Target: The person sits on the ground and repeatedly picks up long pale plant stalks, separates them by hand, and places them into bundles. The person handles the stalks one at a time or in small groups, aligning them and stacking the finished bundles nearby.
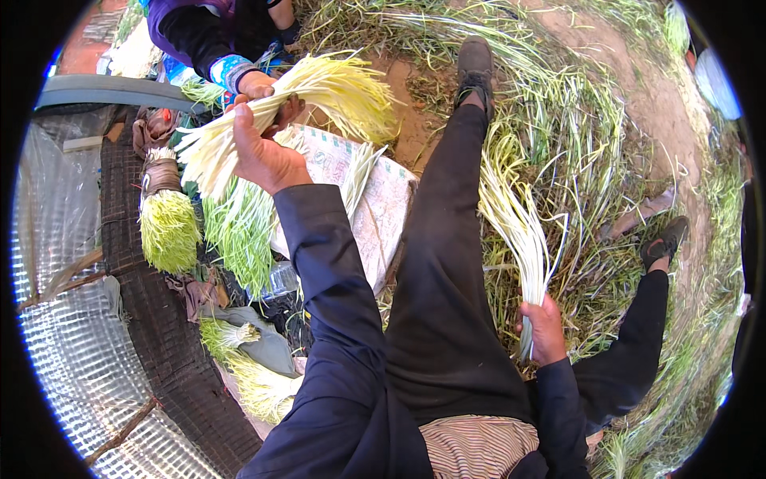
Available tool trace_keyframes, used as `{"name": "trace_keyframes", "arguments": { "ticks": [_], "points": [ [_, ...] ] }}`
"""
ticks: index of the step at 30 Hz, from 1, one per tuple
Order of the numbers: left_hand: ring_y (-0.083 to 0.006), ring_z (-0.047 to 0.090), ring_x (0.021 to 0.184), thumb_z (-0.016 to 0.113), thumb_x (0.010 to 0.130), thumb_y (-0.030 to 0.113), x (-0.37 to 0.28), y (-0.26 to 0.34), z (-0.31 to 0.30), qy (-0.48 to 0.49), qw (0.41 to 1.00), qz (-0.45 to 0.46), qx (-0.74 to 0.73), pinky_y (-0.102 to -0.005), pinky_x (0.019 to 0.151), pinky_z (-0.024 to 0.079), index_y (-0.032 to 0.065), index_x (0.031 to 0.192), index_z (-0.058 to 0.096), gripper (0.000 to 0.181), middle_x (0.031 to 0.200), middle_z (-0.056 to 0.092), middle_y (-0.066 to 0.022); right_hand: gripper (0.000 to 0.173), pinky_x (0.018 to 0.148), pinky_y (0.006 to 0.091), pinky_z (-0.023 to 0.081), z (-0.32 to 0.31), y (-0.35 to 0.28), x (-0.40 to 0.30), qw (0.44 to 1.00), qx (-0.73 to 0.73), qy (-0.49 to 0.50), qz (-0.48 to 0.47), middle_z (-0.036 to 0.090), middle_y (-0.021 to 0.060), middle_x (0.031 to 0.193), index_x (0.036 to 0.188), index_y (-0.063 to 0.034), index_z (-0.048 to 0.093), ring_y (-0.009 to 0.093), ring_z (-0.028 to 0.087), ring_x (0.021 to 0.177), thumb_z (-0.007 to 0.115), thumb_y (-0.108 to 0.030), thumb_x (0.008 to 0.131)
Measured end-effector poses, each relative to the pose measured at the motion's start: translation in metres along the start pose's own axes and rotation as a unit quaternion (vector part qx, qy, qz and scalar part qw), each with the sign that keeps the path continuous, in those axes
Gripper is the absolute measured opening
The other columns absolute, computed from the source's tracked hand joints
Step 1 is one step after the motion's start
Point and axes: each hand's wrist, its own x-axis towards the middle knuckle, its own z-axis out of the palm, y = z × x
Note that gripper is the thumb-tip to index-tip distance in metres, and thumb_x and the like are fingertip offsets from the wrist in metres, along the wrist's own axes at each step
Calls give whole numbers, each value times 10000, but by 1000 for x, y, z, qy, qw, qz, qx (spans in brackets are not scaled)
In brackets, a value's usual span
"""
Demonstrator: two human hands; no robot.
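Observation:
A thick bundle of pale yellow blanched chives (347, 90) lies across my left hand (272, 158), its white stem ends fanned toward the left. My thumb presses on the near side of the stems. Another person's hand (257, 85), with a patterned cuff, touches the same bundle from above. Low at the right, my right hand (546, 332) grips a thinner bunch of white-stemmed chives (526, 233) near one end. The yellowish tips of that bunch rest toward the loose chives on the ground, beside my outstretched leg.
Left of my arm are a tied chive bundle (170, 224), loose green chives (242, 224) and a plastic bottle (281, 278). A white woven sack (383, 203) lies beside my leg. More bundles (257, 383) sit lower left. Chive litter (562, 138) covers ground at right.

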Motion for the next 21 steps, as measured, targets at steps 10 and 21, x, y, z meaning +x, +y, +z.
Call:
{"name": "trace_keyframes", "arguments": {
  "ticks": [10, 21],
  "points": [
    [-292, 701, 850, 743, 863, 148, 34, 28, -4, 132, 991, -4, 7, -439, 761, 611, -143, 1028, 640, 350, 1002, 690, -216, 230, 605, 257, 524, -5, 2, -4, 1000, -10, -6, 0, 597, -22, 905, 1191, -59, 596, 72, 566, 734, 619, -110, 968],
    [-331, 712, 903, 757, 795, 19, 54, 45, -20, 117, 992, -18, 32, -479, 832, 587, -232, 1017, 612, 365, 1010, 708, -259, 252, 590, 259, 522, 1, 1, -7, 1000, -22, 2, -4, 581, -17, 862, 1187, -50, 592, 83, 570, 712, 626, -126, 949]
  ]
}}
